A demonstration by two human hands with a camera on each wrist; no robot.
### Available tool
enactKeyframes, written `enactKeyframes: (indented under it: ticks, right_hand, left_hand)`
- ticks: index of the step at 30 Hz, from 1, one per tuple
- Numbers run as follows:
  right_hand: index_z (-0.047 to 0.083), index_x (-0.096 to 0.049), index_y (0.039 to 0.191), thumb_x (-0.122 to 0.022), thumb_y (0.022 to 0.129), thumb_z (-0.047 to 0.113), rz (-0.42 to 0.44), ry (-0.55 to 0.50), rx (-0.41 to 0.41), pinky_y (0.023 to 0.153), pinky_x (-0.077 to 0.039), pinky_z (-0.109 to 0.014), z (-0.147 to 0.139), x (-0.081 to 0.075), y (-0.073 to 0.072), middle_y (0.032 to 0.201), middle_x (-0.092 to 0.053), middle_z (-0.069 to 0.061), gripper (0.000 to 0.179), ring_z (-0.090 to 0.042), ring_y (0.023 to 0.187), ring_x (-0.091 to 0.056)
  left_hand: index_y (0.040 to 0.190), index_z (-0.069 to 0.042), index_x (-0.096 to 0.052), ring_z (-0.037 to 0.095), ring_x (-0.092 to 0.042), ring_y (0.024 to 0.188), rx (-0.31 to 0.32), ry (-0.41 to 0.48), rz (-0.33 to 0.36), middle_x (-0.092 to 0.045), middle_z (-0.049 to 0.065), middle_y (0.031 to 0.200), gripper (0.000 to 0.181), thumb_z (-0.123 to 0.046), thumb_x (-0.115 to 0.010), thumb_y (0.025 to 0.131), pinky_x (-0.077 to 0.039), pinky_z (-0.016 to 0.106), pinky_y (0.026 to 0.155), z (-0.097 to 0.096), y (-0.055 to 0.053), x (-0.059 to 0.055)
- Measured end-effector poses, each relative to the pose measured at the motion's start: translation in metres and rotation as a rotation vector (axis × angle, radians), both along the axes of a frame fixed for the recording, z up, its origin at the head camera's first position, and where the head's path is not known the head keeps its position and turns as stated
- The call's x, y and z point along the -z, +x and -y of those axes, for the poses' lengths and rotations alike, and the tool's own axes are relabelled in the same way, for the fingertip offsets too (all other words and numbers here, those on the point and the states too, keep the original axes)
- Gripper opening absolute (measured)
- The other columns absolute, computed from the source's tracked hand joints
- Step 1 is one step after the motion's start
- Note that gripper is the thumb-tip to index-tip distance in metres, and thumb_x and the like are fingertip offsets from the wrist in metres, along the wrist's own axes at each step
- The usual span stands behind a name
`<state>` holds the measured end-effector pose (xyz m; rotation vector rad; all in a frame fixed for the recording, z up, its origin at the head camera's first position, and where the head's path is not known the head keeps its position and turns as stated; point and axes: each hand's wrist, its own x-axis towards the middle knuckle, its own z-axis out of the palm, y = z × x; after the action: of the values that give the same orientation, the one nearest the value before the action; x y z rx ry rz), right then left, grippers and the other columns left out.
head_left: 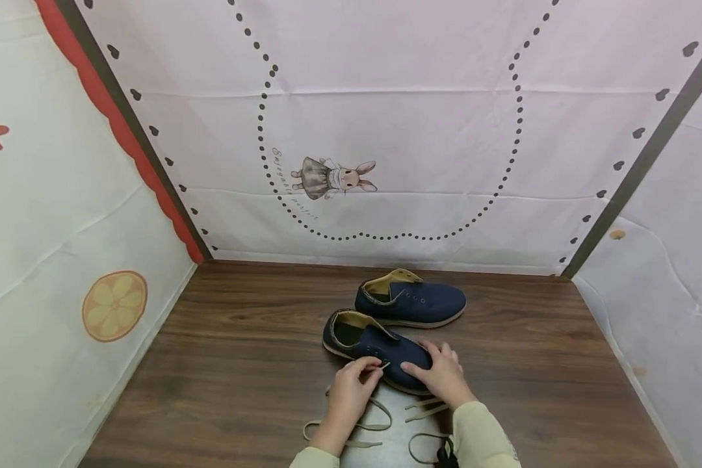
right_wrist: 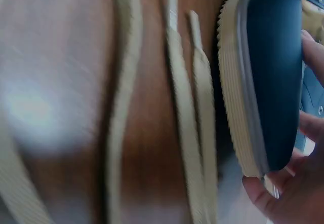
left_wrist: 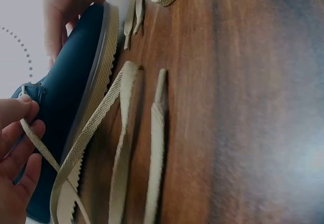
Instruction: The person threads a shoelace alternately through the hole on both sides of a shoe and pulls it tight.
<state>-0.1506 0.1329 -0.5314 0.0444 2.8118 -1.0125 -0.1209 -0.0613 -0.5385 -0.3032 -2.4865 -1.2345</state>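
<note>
Basically, my left grip (head_left: 348,393) pinches a lace (left_wrist: 41,145) close to its end, presumably for fine control; near shoe (head_left: 382,343) on the wooden surface (head_left: 240,344), toe rightward; far shoe (head_left: 429,303) just behind; my right grip (head_left: 441,375) wraps the near shoe's toe, likely stopping it sliding.

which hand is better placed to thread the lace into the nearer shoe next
Probably the left hand: it pinches the lace close to its tip, beside the nearer shoe. The right hand grips the toe end, so it seems better suited to steadying.
</note>
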Motion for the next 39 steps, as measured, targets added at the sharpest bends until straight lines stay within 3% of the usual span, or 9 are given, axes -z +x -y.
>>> enactKeyframes:
  ticks: [3, 7, 14, 21, 29, 32, 35, 37, 39]
  right_hand:
    - [0.01, -0.05, 0.131, -0.062, 0.069, 0.07, 0.047, 0.006, 0.029, 0.087, -0.035, -0.055, 0.007, 0.003, 0.004, 0.117, -0.044, -0.02, 0.087, -0.038, 0.108, -0.041]
    - [0.008, -0.052, 0.127, -0.064, 0.065, 0.071, 0.07, -0.012, 0.065, 0.086, -0.035, -0.056, 0.011, 0.003, 0.006, 0.114, -0.045, -0.019, 0.088, -0.038, 0.108, -0.042]
    - [0.007, -0.053, 0.126, -0.066, 0.066, 0.069, 0.072, 0.001, 0.064, 0.084, -0.036, -0.056, 0.01, 0.0, 0.006, 0.113, -0.046, -0.02, 0.087, -0.038, 0.107, -0.042]
    - [0.007, -0.052, 0.123, -0.068, 0.066, 0.067, 0.101, -0.021, 0.06, 0.082, -0.039, -0.053, 0.014, -0.001, 0.01, 0.112, -0.046, -0.018, 0.085, -0.036, 0.104, -0.044]
    - [0.004, -0.052, 0.108, -0.072, 0.064, 0.063, 0.114, -0.057, 0.032, 0.077, -0.042, -0.048, 0.021, -0.001, 0.015, 0.101, -0.049, -0.014, 0.076, -0.031, 0.093, -0.048]
    - [0.005, -0.053, 0.103, -0.073, 0.067, 0.06, 0.068, -0.062, 0.026, 0.074, -0.042, -0.044, 0.022, -0.003, 0.015, 0.094, -0.049, -0.009, 0.068, -0.025, 0.086, -0.048]
    - [0.009, -0.057, 0.094, -0.073, 0.075, 0.048, -0.064, -0.132, 0.025, 0.068, -0.041, -0.036, 0.026, -0.009, 0.014, 0.084, -0.047, -0.005, 0.046, -0.019, 0.077, -0.046]
    - [0.011, -0.061, 0.089, -0.071, 0.08, 0.036, -0.147, -0.198, -0.01, 0.063, -0.04, -0.03, 0.03, -0.013, 0.014, 0.079, -0.05, -0.001, 0.028, -0.015, 0.07, -0.046]
    - [0.011, -0.065, 0.087, -0.068, 0.085, 0.025, -0.157, -0.271, -0.08, 0.056, -0.041, -0.026, 0.035, -0.018, 0.015, 0.072, -0.053, 0.002, 0.014, -0.01, 0.062, -0.047]
  left_hand:
    - [0.085, -0.013, -0.071, 0.007, -0.061, 0.07, -0.053, 0.042, 0.017, -0.067, -0.007, 0.077, 0.011, -0.01, -0.076, 0.076, -0.048, 0.023, 0.06, 0.005, 0.003, 0.001]
    - [0.08, -0.014, -0.071, 0.007, -0.058, 0.067, -0.112, 0.055, -0.029, -0.064, -0.008, 0.073, 0.01, -0.009, -0.077, 0.074, -0.047, 0.022, 0.058, 0.011, 0.004, 0.002]
    - [0.074, -0.013, -0.07, 0.006, -0.049, 0.064, -0.102, 0.033, -0.102, -0.059, -0.011, 0.068, 0.01, -0.007, -0.078, 0.071, -0.042, 0.02, 0.058, 0.012, 0.002, -0.001]
    - [0.075, -0.014, -0.071, 0.007, -0.051, 0.067, -0.113, 0.041, -0.094, -0.063, -0.01, 0.071, 0.009, -0.009, -0.078, 0.072, -0.044, 0.022, 0.061, 0.007, 0.001, -0.002]
    - [0.077, -0.014, -0.067, 0.01, -0.055, 0.068, -0.181, 0.123, -0.043, -0.062, -0.008, 0.072, 0.015, -0.008, -0.08, 0.071, -0.046, 0.022, 0.058, 0.007, 0.003, -0.001]
    - [0.074, -0.015, -0.068, 0.01, -0.052, 0.07, -0.176, 0.109, -0.07, -0.061, -0.009, 0.073, 0.014, -0.01, -0.081, 0.07, -0.044, 0.024, 0.061, 0.01, 0.004, 0.0]
    - [0.074, -0.016, -0.069, 0.009, -0.05, 0.073, -0.17, 0.102, -0.083, -0.059, -0.01, 0.075, 0.014, -0.012, -0.081, 0.068, -0.043, 0.024, 0.064, 0.011, 0.004, 0.002]
    - [0.074, -0.015, -0.068, 0.009, -0.051, 0.072, -0.173, 0.109, -0.086, -0.058, -0.01, 0.074, 0.016, -0.012, -0.082, 0.067, -0.043, 0.025, 0.064, 0.012, 0.005, 0.004]
    - [0.074, -0.015, -0.066, 0.01, -0.051, 0.071, -0.18, 0.115, -0.087, -0.059, -0.009, 0.072, 0.018, -0.013, -0.083, 0.067, -0.043, 0.025, 0.064, 0.012, 0.005, 0.005]
